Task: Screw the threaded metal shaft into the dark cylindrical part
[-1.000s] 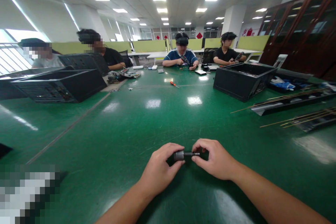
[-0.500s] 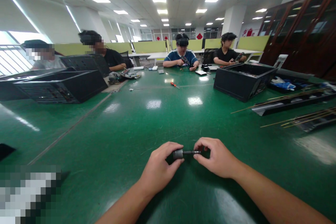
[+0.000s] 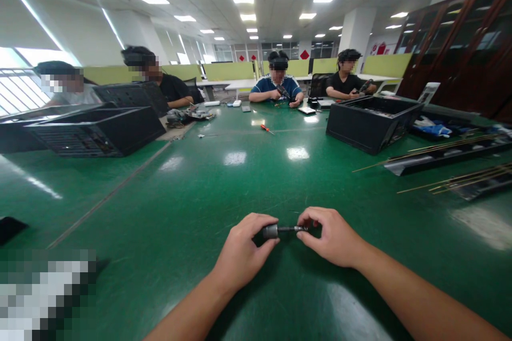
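Just above the green table (image 3: 248,181), my left hand (image 3: 244,253) is closed round a small grey metal cylinder (image 3: 271,231). A thin dark shaft (image 3: 288,229) sticks out of the cylinder to the right. My right hand (image 3: 330,237) pinches the far end of that shaft with thumb and fingertips. The two hands are close together, almost touching, near the table's front edge.
Black computer cases lie open at the left (image 3: 96,130) and right (image 3: 370,120). Long black panels with thin rods (image 3: 448,154) rest at the right. A red-handled screwdriver (image 3: 265,129) lies mid-table. Several people sit at the far side and left.
Both hands and the held part have shifted very slightly up and away from me; the grip is unchanged.
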### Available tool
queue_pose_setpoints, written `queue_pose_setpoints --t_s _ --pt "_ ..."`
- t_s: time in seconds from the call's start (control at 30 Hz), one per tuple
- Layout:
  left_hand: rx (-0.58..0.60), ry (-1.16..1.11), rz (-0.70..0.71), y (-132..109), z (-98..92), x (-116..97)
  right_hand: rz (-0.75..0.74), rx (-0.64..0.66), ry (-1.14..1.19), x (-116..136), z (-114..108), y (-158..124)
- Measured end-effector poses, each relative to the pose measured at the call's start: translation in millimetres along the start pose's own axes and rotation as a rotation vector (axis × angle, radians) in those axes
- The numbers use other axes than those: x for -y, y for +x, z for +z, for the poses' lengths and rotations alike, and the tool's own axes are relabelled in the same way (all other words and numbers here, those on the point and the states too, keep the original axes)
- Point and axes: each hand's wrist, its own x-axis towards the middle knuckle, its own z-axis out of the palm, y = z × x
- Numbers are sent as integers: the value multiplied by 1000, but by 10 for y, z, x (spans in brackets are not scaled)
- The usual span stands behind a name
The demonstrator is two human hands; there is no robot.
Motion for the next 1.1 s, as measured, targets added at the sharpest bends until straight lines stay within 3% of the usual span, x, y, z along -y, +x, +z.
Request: queue_pose_setpoints --t_s 0.3,0.47,0.63,0.77,0.93,1.1 --pt "18 42 27 3 -5 6 0 6 -8 11 -8 -9" --pt "10 202 99 35 -63 41 36 -7 -16 -1 -7 -4" --pt "-6 254 -90 70 -124 204 39 -4 -2 10 -2 -16" --pt "-72 128 -287 120 -176 348 30 6 5 20 -7 -32" --pt "-161 112 -381 150 -422 425 31 0 3 12 -8 -24" --pt "-185 299 -551 -30 -895 442 18 -3 13 19 0 -12"
